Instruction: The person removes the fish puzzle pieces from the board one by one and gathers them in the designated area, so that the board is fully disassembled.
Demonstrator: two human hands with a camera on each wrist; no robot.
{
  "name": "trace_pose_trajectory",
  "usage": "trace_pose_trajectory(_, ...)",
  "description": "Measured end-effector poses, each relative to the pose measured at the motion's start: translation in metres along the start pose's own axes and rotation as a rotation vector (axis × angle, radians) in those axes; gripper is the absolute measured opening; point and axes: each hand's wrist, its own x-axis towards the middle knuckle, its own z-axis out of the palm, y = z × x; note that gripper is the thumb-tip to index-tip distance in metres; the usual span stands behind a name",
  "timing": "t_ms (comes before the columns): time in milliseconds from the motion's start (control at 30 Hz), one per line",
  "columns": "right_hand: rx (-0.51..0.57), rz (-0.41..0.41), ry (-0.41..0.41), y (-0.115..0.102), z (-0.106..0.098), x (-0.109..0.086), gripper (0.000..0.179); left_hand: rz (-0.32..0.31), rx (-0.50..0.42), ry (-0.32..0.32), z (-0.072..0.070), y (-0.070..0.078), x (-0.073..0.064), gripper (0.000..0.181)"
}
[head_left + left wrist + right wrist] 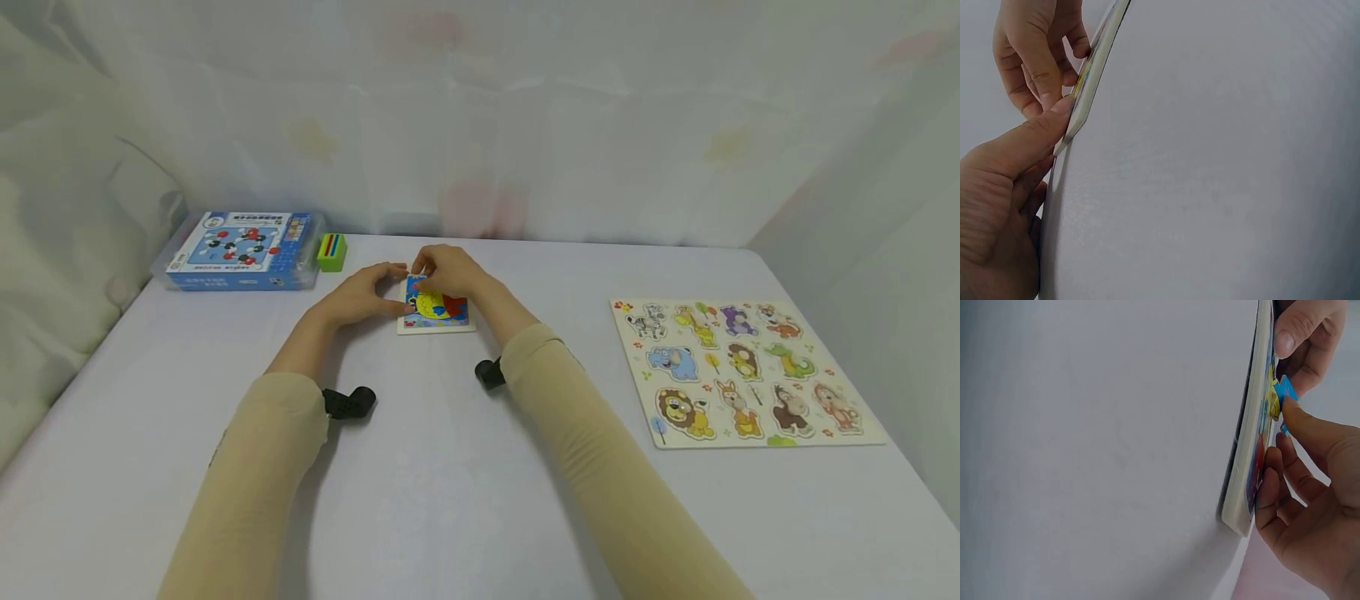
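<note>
A small jigsaw puzzle (437,328) with a pale wooden frame lies near the far side of the table, its picture showing yellow, red and blue. My left hand (358,296) holds its left side, thumb at the near part of the frame and fingers toward the far corner. Over the picture, my right hand (456,272) pinches a blue puzzle piece (1287,387) between thumb and fingers. That piece stands tilted up from the board in the right wrist view. The right fingers hide the picture's far right part in the head view.
At the back left stands a clear case with a blue molecule-model box (232,250). Beside it is a small green block (332,252) with coloured stripes. A large animal puzzle board (716,396) lies on the right. A white patterned curtain (555,150) hangs behind the table.
</note>
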Motion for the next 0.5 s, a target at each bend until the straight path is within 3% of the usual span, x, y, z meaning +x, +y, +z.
trace_pose_trajectory(500,0.176,0.058,0.071,0.0057,-0.0001,0.0011,0.021,-0.021,0.028,0.006,0.0012,0.0011,0.0007,0.070)
